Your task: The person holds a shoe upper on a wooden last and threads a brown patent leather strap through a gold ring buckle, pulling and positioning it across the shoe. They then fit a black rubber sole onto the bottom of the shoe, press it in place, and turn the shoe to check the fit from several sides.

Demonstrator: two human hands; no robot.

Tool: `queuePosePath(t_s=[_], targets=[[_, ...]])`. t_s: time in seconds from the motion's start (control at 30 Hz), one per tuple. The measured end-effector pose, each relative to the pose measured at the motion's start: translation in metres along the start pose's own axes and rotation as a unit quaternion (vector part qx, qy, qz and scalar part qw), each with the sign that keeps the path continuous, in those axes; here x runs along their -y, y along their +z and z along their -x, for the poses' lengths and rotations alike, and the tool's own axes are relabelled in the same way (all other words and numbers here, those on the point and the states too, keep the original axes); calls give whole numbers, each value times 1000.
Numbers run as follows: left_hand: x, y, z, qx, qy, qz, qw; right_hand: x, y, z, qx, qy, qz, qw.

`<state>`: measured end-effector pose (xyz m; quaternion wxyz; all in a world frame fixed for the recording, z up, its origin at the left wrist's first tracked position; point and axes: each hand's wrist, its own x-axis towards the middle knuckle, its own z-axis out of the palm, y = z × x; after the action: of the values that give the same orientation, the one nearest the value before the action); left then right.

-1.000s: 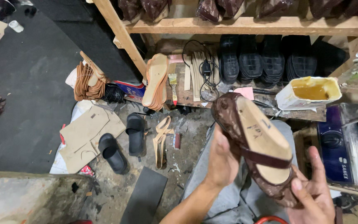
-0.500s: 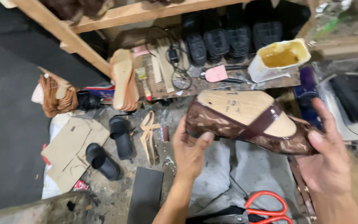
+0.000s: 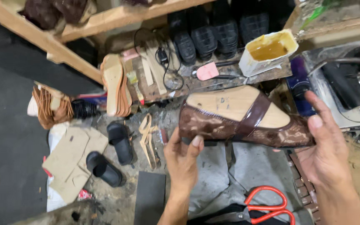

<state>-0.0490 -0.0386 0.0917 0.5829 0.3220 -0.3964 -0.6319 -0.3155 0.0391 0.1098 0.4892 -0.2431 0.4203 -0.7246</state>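
A brown patterned shoe upper on a wooden last (image 3: 238,118) lies sideways in the air between both my hands, with a glossy dark strap across it. My left hand (image 3: 183,160) grips its heel end from below, thumb on the side. My right hand (image 3: 326,152) holds the toe end, fingers spread over it. Red-handled scissors (image 3: 267,204) rest on the grey cloth over my lap, just under the shoe.
A white tub of yellow glue (image 3: 268,51) stands on the low bench behind the shoe. Black soles (image 3: 213,35) line the shelf. Tan insoles (image 3: 115,85), two black heels (image 3: 111,154), cardboard patterns (image 3: 69,160) and leather strips (image 3: 48,108) lie at left.
The shoe has turned from steeply tilted to nearly level and come lower. My view has tipped downward, so the scissors on my lap have come into sight.
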Motion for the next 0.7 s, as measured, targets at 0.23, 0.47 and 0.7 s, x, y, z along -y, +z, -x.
queuePosePath(t_s=[0.23,0.47,0.7], targets=[[-4,1,5,6,-4,7,1000,7,2,1,-18,20,5,1000],[-10,8,7,18,-14,-8,1000,11,-1,-2,-19,-7,43,999],[-23,-3,4,87,-90,57,990,18,-1,-10,31,-11,24,999]])
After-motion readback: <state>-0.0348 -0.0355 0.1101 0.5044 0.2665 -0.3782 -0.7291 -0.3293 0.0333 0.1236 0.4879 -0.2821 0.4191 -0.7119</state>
